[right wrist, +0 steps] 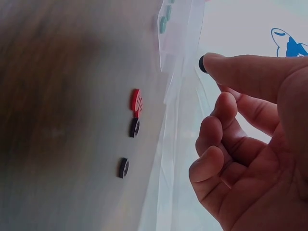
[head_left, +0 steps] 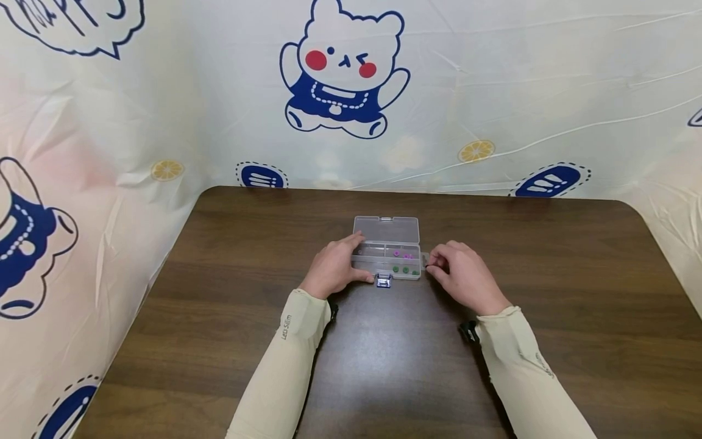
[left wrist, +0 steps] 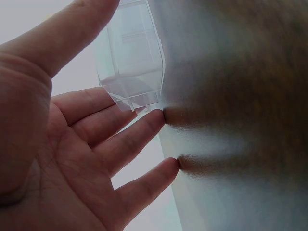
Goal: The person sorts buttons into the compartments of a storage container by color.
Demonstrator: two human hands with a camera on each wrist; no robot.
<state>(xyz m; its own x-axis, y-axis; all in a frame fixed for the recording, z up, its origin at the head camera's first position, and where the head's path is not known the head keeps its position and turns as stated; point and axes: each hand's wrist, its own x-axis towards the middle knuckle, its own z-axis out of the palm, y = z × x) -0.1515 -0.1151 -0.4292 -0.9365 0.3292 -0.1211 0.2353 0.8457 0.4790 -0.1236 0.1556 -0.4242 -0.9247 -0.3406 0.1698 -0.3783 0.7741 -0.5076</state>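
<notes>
A clear plastic compartment box point(head_left: 377, 268) lies on the table with its lid point(head_left: 386, 230) raised at the back. My left hand point(head_left: 333, 266) holds the box at its left end, thumb along the front and fingers along the side and back. Green buttons point(head_left: 405, 269) sit in a front compartment, purple buttons point(head_left: 397, 253) in a back one. At the box's right end, my right hand point(head_left: 465, 274) pinches a small black button point(right wrist: 202, 64) between thumb and forefinger. Below it in the right wrist view lie red buttons point(right wrist: 137, 101) and two dark buttons point(right wrist: 135, 127).
A small blue-edged rectangular piece point(head_left: 383, 281) is at the box's front edge. The brown wooden table point(head_left: 247, 292) extends around both arms. Behind it hangs a printed cloth point(head_left: 219, 91) that meets the table's back edge.
</notes>
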